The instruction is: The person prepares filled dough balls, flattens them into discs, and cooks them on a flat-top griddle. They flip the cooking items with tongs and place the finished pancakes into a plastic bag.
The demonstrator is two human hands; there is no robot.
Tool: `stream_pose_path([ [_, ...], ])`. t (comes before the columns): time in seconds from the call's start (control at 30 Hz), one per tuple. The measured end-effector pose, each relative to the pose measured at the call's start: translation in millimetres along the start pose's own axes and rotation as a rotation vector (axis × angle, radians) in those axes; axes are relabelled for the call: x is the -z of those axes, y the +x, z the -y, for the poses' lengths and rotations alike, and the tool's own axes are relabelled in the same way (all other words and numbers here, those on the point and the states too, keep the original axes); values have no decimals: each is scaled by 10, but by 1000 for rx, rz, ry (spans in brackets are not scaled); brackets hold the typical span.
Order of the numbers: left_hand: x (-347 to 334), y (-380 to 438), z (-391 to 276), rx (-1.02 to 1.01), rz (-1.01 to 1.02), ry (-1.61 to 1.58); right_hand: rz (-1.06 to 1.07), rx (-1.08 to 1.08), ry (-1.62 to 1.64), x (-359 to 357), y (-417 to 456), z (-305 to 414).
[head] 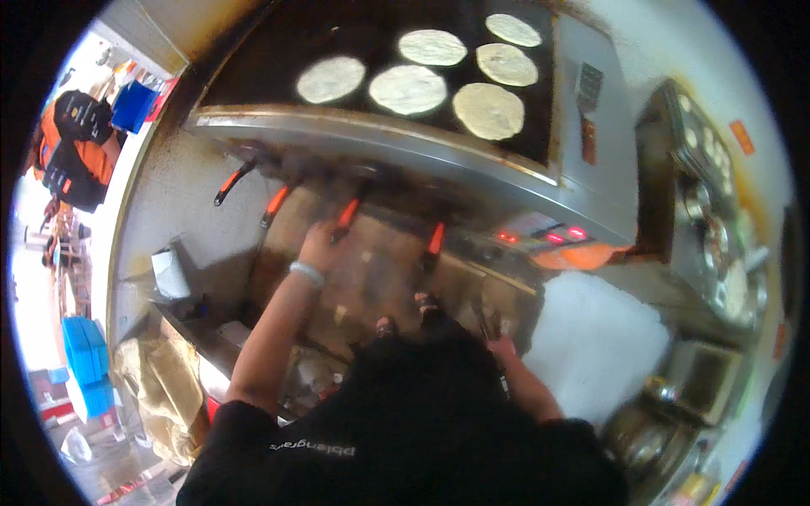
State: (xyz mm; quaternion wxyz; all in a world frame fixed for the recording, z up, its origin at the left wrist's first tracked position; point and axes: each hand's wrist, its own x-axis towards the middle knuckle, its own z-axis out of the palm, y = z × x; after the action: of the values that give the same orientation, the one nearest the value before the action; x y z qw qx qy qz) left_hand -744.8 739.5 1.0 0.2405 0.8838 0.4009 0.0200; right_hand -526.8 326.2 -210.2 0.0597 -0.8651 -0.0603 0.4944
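Observation:
My left hand (319,245), with a pale band at the wrist, has its fingers on a red-and-black handle (348,213) below the griddle's front edge. More such handles stick out along the same line: a left one (233,183), its neighbour (274,207) and one further right (436,239). My right hand (502,348) is low beside my body, around a slim dark utensil (486,322) that is too blurred to name surely. Several round flatbreads (408,90) lie on the dark griddle (253,76); the ones at right look more yellow.
A spatula (589,114) rests on the griddle's metal right side. Red lights (555,238) glow on a panel below. A white sheet-covered surface (595,341) stands at right, near trays and metal bowls (699,202). At left, beyond a counter edge, a person (79,148) wears orange and black.

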Motion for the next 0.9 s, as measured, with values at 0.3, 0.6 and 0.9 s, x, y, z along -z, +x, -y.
stream_pose_path([
  [0.3, -1118, 972, 899, 551, 331, -341, 93, 186, -48, -3, 425, -212],
  [0.6, -932, -338, 842, 446, 224, -330, 173, 324, 133, 132, -53, 588],
  [0.9, -773, -3701, 1432, 932, 485, -602, 74, 531, -44, -53, -988, 1519],
])
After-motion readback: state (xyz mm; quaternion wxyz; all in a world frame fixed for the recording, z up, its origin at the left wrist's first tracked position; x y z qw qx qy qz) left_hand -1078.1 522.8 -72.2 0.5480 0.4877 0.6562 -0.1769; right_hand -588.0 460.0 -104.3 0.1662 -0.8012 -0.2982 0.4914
